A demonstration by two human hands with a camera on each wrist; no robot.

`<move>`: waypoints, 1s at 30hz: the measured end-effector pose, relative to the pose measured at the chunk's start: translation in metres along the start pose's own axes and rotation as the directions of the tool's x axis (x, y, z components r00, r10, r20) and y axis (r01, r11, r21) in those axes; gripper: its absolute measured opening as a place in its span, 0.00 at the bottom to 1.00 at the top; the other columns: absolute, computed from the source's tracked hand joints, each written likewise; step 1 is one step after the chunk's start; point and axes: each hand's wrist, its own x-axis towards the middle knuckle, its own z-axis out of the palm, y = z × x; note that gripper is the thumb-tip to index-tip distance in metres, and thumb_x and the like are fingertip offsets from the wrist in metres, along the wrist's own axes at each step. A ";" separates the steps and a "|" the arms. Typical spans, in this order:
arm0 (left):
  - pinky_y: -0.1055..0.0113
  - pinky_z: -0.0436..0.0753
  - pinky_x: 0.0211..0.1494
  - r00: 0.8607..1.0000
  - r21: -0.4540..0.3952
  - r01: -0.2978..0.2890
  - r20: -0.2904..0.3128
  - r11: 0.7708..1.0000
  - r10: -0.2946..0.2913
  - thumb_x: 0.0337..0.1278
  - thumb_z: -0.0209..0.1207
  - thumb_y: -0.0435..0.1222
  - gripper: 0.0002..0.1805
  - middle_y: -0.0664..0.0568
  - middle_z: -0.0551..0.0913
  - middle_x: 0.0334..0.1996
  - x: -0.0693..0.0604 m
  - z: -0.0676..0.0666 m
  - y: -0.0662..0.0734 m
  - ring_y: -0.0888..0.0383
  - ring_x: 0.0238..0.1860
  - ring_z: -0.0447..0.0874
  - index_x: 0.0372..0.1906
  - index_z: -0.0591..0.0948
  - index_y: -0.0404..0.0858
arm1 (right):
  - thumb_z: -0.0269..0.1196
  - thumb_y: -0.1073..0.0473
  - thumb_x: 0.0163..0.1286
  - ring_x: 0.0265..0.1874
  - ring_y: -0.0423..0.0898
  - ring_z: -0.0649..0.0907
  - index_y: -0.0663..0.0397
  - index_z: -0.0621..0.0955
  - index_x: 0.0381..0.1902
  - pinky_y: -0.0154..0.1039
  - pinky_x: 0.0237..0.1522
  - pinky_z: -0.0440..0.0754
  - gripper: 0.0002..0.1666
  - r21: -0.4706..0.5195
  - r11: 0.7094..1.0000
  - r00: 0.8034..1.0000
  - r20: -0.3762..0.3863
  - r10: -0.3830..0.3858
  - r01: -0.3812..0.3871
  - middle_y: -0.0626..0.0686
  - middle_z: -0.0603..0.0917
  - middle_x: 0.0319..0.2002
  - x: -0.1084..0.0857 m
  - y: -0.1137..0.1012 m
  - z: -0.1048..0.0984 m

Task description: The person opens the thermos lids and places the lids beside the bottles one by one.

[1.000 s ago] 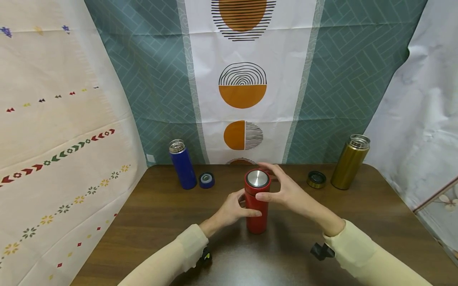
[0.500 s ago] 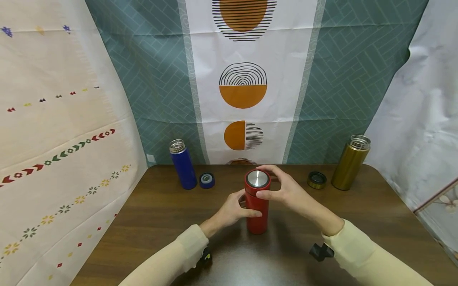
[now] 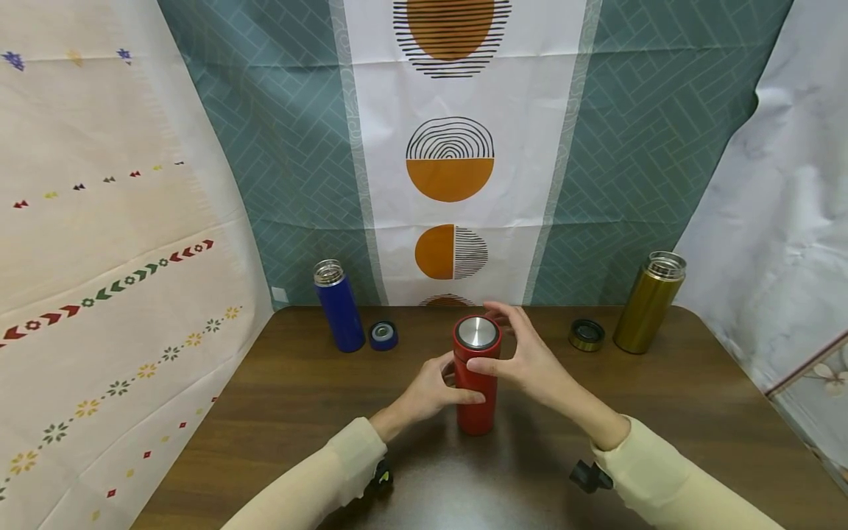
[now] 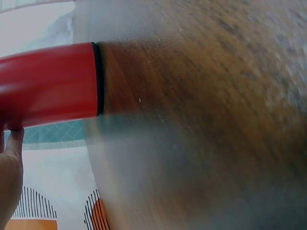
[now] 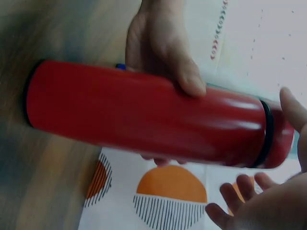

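Observation:
A red thermos bottle (image 3: 475, 416) stands upright on the wooden table, its red lid with a silver top (image 3: 477, 333) sitting on it. My left hand (image 3: 424, 390) grips the bottle's body from the left, thumb across the front. Around the lid's right side my right hand (image 3: 539, 362) is spread, thumb in front and fingers behind. In the right wrist view its thumb lies by the lid, while the loosely bent fingers (image 5: 245, 187) are apart from it. A black ring (image 5: 265, 134) separates lid and body there. The left wrist view shows the bottle's base (image 4: 72, 81) on the table.
At the back left stands a lidless blue bottle (image 3: 341, 313), its blue lid (image 3: 383, 336) beside it. A lidless gold bottle (image 3: 645, 309) stands at the back right, with a gold-and-black lid (image 3: 586, 335) to its left. Patterned cloths (image 3: 285, 147) hang behind the wooden table (image 3: 298, 427).
My right hand's fingers have loosened and come away from the lid, and its thumb has slid slightly left and down. The left hand and the red bottle stay in place.

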 end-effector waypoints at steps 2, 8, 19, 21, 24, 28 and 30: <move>0.57 0.80 0.66 1.000 0.004 0.007 -0.001 1.000 -0.007 0.58 0.75 0.43 0.33 0.55 0.85 0.60 0.000 0.000 0.001 0.58 0.60 0.83 0.68 0.78 0.45 | 0.78 0.50 0.60 0.63 0.58 0.73 0.47 0.66 0.75 0.59 0.59 0.77 0.50 -0.003 1.000 0.999 -0.048 0.006 -0.006 0.55 0.71 0.66 -0.002 -0.001 0.005; 0.56 0.80 0.66 1.000 0.010 0.013 -0.002 1.000 -0.013 0.58 0.75 0.43 0.33 0.55 0.85 0.59 -0.001 -0.001 0.001 0.58 0.59 0.84 0.68 0.78 0.46 | 0.77 0.49 0.62 0.61 0.57 0.76 0.48 0.72 0.70 0.54 0.54 0.81 0.42 0.007 1.000 0.999 -0.038 0.028 -0.028 0.51 0.75 0.64 -0.001 -0.004 0.003; 0.57 0.80 0.66 1.000 -0.006 0.010 0.007 1.000 -0.010 0.58 0.74 0.42 0.33 0.54 0.85 0.60 -0.001 0.000 0.000 0.58 0.59 0.84 0.68 0.77 0.45 | 0.74 0.49 0.66 0.65 0.61 0.73 0.44 0.70 0.75 0.55 0.59 0.79 0.43 0.132 0.989 0.986 0.159 0.045 -0.067 0.53 0.75 0.67 0.004 0.000 -0.012; 0.56 0.80 0.66 1.000 -0.009 0.011 0.005 1.000 -0.011 0.58 0.74 0.42 0.33 0.54 0.85 0.60 -0.001 0.000 0.000 0.58 0.59 0.84 0.68 0.77 0.45 | 0.75 0.47 0.65 0.65 0.60 0.73 0.44 0.68 0.76 0.57 0.59 0.79 0.46 0.086 0.995 0.992 0.119 0.039 -0.049 0.52 0.73 0.68 0.002 0.001 -0.009; 0.56 0.80 0.66 1.000 -0.009 0.017 0.003 1.000 -0.017 0.58 0.74 0.43 0.33 0.55 0.84 0.60 -0.001 0.000 0.001 0.58 0.60 0.84 0.69 0.77 0.46 | 0.77 0.46 0.62 0.64 0.58 0.73 0.46 0.66 0.77 0.58 0.59 0.78 0.50 0.004 1.000 0.999 0.032 0.030 -0.031 0.52 0.72 0.68 -0.001 0.001 -0.001; 0.55 0.80 0.67 1.000 -0.007 0.022 0.008 1.000 -0.022 0.59 0.74 0.43 0.33 0.55 0.84 0.61 -0.002 -0.001 0.001 0.58 0.61 0.83 0.70 0.76 0.47 | 0.79 0.48 0.60 0.63 0.54 0.72 0.48 0.68 0.74 0.60 0.62 0.75 0.50 -0.037 0.999 0.997 -0.071 0.012 -0.015 0.54 0.72 0.65 -0.003 -0.001 0.009; 0.55 0.79 0.67 1.000 -0.006 0.018 0.011 1.000 -0.018 0.60 0.73 0.43 0.34 0.55 0.84 0.62 -0.001 -0.001 0.000 0.57 0.61 0.83 0.70 0.76 0.46 | 0.80 0.50 0.59 0.63 0.53 0.72 0.49 0.70 0.72 0.60 0.63 0.72 0.47 -0.041 0.999 0.995 -0.099 -0.004 0.000 0.53 0.73 0.63 -0.003 -0.002 0.011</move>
